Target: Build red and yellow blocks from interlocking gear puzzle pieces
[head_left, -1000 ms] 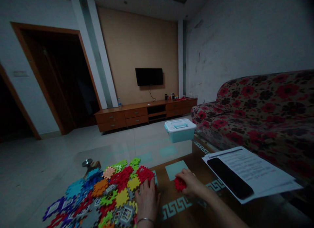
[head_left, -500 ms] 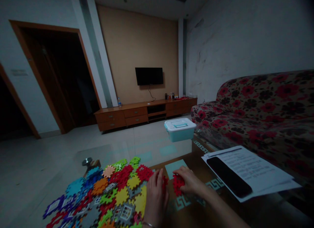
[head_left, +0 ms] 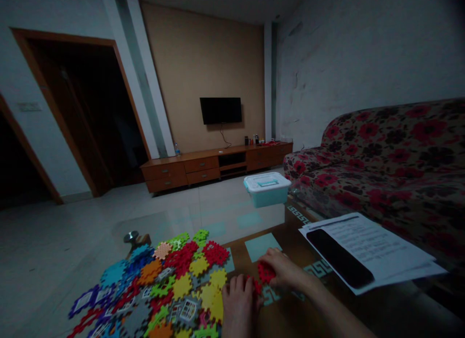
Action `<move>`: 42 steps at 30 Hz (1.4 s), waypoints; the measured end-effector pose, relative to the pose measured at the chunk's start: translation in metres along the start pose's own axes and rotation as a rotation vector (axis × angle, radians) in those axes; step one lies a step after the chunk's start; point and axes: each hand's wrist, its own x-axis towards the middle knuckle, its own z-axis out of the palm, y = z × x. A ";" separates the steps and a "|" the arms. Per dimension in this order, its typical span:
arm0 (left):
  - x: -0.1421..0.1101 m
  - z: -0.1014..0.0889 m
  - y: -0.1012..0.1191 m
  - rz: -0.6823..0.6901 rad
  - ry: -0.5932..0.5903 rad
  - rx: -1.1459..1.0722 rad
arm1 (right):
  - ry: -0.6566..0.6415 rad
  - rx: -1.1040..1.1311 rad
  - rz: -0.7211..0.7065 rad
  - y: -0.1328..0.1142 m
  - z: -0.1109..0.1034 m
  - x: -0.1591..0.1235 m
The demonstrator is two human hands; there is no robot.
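A spread of colourful interlocking puzzle tiles (head_left: 163, 284) lies on the glass coffee table (head_left: 218, 226), at my lower left. My right hand (head_left: 281, 270) is closed on a red toothed tile (head_left: 265, 271) just right of the spread. My left hand (head_left: 240, 306) rests palm down by the spread's right edge, fingers together, its fingertips touching another red piece (head_left: 256, 284) next to the held tile. What lies under the left palm is hidden.
A black phone (head_left: 337, 258) lies on printed sheets (head_left: 378, 251) at the table's right. A teal lidded storage box (head_left: 267, 188) stands at the far end. A flowered sofa (head_left: 381, 168) runs along the right; a TV cabinet (head_left: 214, 166) stands against the back wall.
My left hand slid right along the spread's edge toward my right hand and drew back toward me. The right hand has stayed closed on the red tile, shifting slightly left.
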 end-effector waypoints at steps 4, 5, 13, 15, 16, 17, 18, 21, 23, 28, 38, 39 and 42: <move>-0.003 -0.005 0.000 -0.002 0.014 -0.027 | 0.023 -0.009 0.059 0.005 -0.001 0.001; -0.003 -0.006 0.001 0.001 0.019 -0.041 | 0.036 -0.003 0.059 0.004 -0.003 0.002; -0.006 0.011 0.015 0.071 0.066 -0.137 | 0.150 0.052 -0.081 -0.053 0.006 0.046; -0.008 0.024 0.016 0.085 0.013 -0.127 | 0.141 0.042 -0.071 -0.075 0.017 0.066; -0.009 0.030 0.017 0.100 -0.007 -0.125 | 0.140 0.032 -0.051 -0.085 0.022 0.076; -0.010 0.036 0.017 0.114 -0.013 -0.124 | 0.139 0.018 -0.022 -0.095 0.027 0.084; -0.010 0.039 0.016 0.127 -0.008 -0.125 | 0.140 0.002 0.009 -0.103 0.031 0.091; -0.011 0.040 0.013 0.116 0.028 -0.121 | 0.131 -0.044 0.074 -0.117 0.039 0.103; -0.012 0.034 0.011 0.068 0.048 -0.107 | 0.121 -0.060 0.072 -0.118 0.041 0.103; -0.015 0.015 0.009 -0.031 -0.008 -0.089 | 0.157 -0.025 -0.021 -0.104 0.035 0.088; -0.022 0.009 -0.002 0.011 0.081 -0.086 | 0.235 0.254 -0.217 -0.066 0.026 0.028; -0.023 0.009 -0.004 0.015 0.127 -0.079 | 0.234 0.276 -0.220 -0.062 0.027 0.022; -0.025 0.006 -0.011 0.006 0.268 -0.067 | 0.235 0.320 -0.226 -0.054 0.029 0.010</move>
